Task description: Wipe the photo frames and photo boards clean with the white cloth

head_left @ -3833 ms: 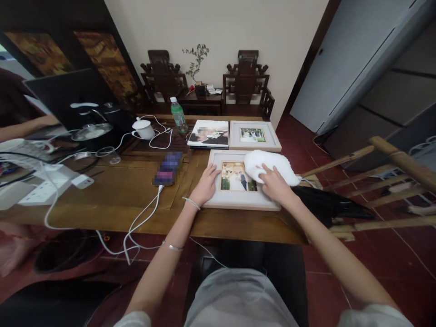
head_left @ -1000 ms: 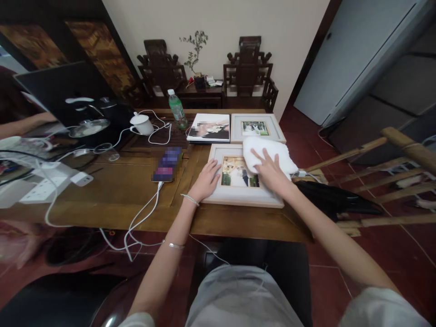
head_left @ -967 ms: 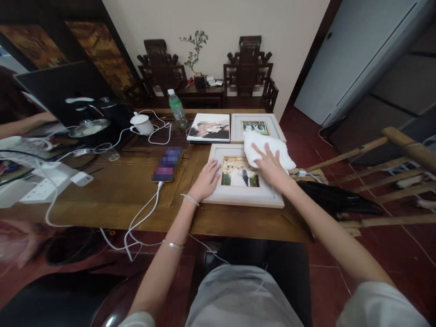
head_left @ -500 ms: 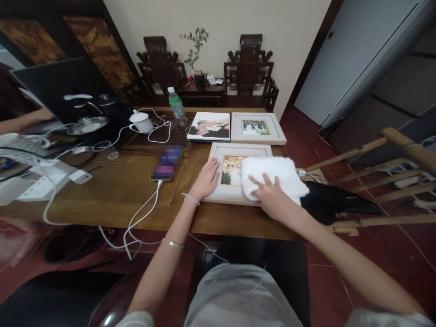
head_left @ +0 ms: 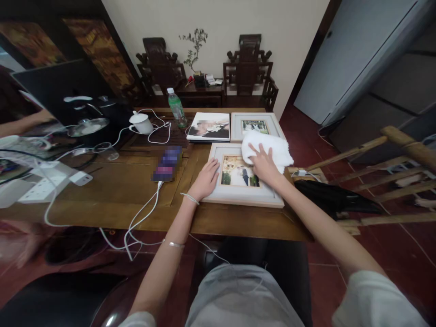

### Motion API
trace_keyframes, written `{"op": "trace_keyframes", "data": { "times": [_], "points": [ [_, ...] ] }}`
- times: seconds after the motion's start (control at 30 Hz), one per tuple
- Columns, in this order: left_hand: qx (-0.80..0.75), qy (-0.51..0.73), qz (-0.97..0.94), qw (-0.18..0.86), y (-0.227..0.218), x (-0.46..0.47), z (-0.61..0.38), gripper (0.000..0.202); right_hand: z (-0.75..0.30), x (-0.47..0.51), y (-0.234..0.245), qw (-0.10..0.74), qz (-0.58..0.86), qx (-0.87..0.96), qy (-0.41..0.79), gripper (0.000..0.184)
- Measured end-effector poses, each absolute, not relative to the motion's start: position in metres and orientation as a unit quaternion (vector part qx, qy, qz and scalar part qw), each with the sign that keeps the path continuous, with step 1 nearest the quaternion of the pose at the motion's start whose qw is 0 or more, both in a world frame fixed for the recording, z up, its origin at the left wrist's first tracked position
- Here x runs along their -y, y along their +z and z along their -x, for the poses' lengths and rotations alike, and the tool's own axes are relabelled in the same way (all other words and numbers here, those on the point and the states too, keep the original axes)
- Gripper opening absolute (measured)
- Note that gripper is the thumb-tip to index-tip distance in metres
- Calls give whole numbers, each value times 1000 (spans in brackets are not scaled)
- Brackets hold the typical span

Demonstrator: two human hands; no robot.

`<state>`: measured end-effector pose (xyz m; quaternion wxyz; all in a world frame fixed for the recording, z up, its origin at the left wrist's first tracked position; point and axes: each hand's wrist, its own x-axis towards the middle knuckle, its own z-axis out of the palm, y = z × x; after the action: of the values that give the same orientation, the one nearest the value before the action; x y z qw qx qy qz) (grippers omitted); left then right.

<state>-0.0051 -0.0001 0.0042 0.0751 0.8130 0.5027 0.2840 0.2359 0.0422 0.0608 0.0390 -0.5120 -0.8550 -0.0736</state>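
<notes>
A picture frame with a pale wooden edge and a photo inside lies flat near the table's front edge. My left hand rests on its left side, fingers stretched out over the border. Under my right hand is a folded white towel, held against the frame's upper right part with the fingers spread over it. The towel covers that corner and overlaps the lower edge of a second picture frame behind. Beside that one lies a white-edged photo print or album, partly pixelated.
A phone on a charging cable lies to the left. Farther left are a power strip, a clear cup, a lidded white mug and a green bottle. Another person's arm reaches in. A bamboo chair stands right.
My right hand has slid the towel away from me and slightly left, uncovering more of the photo and the frame's lower right corner. My left hand stays in place.
</notes>
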Motion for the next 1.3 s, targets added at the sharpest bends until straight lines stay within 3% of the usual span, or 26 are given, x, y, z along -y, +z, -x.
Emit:
{"op": "trace_keyframes", "data": {
  "times": [0.17, 0.37, 0.63, 0.9, 1.13, 1.3],
  "points": [
    [-508, 279, -811, 77, 6, 1, 4, 43, -231, -58, 62, -11, 514, 853, -94, 48],
    [-517, 287, -803, 71, 5, 1, 0, 44, -233, 30, 78, -95, 463, 881, -23, 45],
    [-517, 284, -805, 65, 3, 0, 1, 45, -222, 123, 106, -77, 332, 934, 105, 47],
    [-509, 271, -814, 75, 7, 1, 4, 46, -216, 41, 76, -13, 449, 893, 43, 56],
    [-505, 274, -815, 77, 7, 0, 5, 44, -216, -50, 61, 36, 510, 857, -67, 50],
    [-509, 277, -811, 77, 6, 0, 3, 44, -211, -17, 64, -19, 480, 877, -27, 49]
  ]
}}
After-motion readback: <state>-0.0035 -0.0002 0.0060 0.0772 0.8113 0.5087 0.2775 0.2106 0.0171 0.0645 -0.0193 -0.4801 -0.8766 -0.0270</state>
